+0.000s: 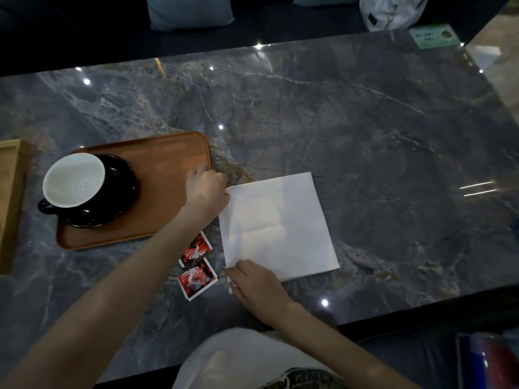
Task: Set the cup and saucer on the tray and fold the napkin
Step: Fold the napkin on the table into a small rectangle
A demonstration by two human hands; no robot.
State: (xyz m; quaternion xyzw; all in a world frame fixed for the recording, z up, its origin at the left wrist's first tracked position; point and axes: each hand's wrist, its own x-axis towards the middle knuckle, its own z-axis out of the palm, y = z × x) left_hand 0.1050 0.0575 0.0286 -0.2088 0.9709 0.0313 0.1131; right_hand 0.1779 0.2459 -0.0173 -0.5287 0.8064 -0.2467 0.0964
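Note:
A black cup with a white inside (73, 179) stands on a black saucer (119, 189) at the left end of the brown wooden tray (168, 164). To the right of the tray a white napkin (278, 223) lies flat on the dark marble table. My left hand (206, 192) pinches the napkin's far left corner beside the tray's right edge. The napkin's near left corner is held by my right hand (257, 284).
Two red sachets (198, 262) lie between the tray and the napkin, partly under my left forearm. A light wooden box (9, 203) stands at the left edge. A white plastic bag (390, 11) and a green card (434, 36) sit at the far right.

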